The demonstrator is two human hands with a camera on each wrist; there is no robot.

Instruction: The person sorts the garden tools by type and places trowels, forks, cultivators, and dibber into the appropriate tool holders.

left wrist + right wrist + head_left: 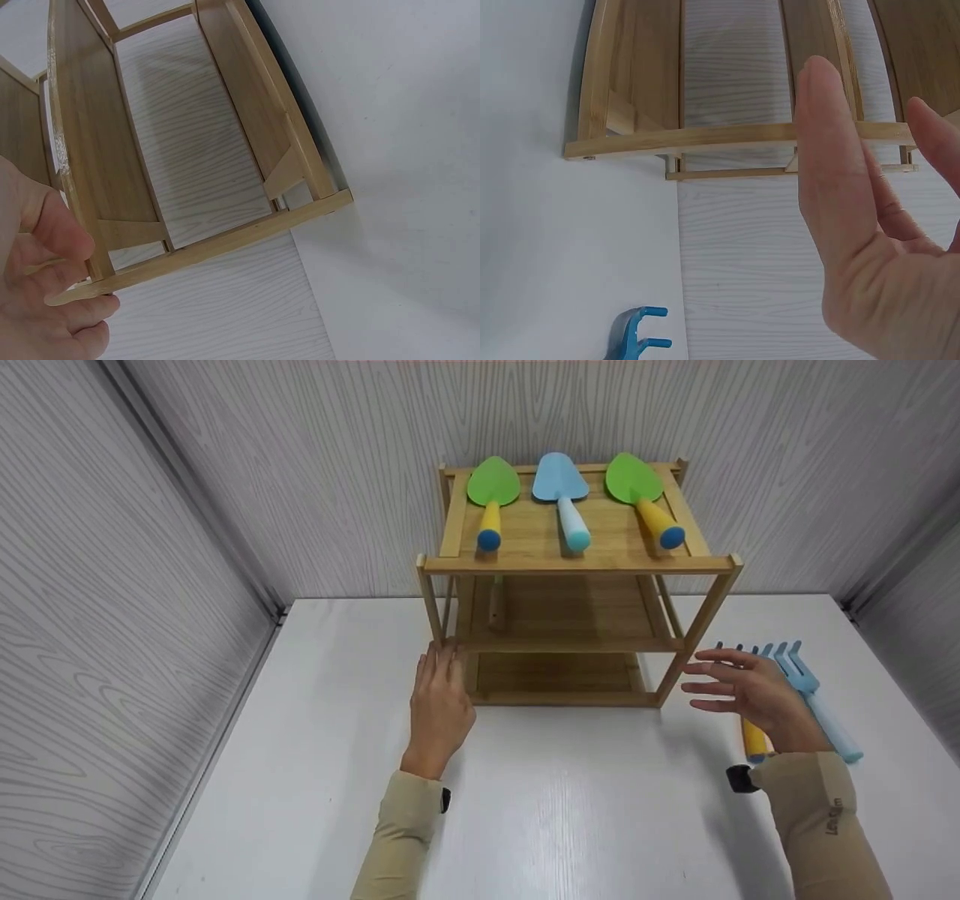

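Note:
A wooden three-level rack (577, 646) stands against the back wall. At its left front post, the left hand (441, 709) has its fingertips by the middle level; the left wrist view shows that hand (45, 277) with thumb and fingers on either side of the post (191, 255). Beside the right front post, the right hand (757, 694) is held with spread, extended fingers and nothing in them. In the right wrist view the right hand (855, 210) stands in front of the rack's side (705, 137).
On the top level lie a green trowel (493, 484), a blue trowel (559, 480) and another green trowel (634, 480). A wooden handle (496, 604) shows on the middle level. Right of the rack are a light-blue rake (831, 727) and a yellow-handled tool (754, 739), partly behind the right hand.

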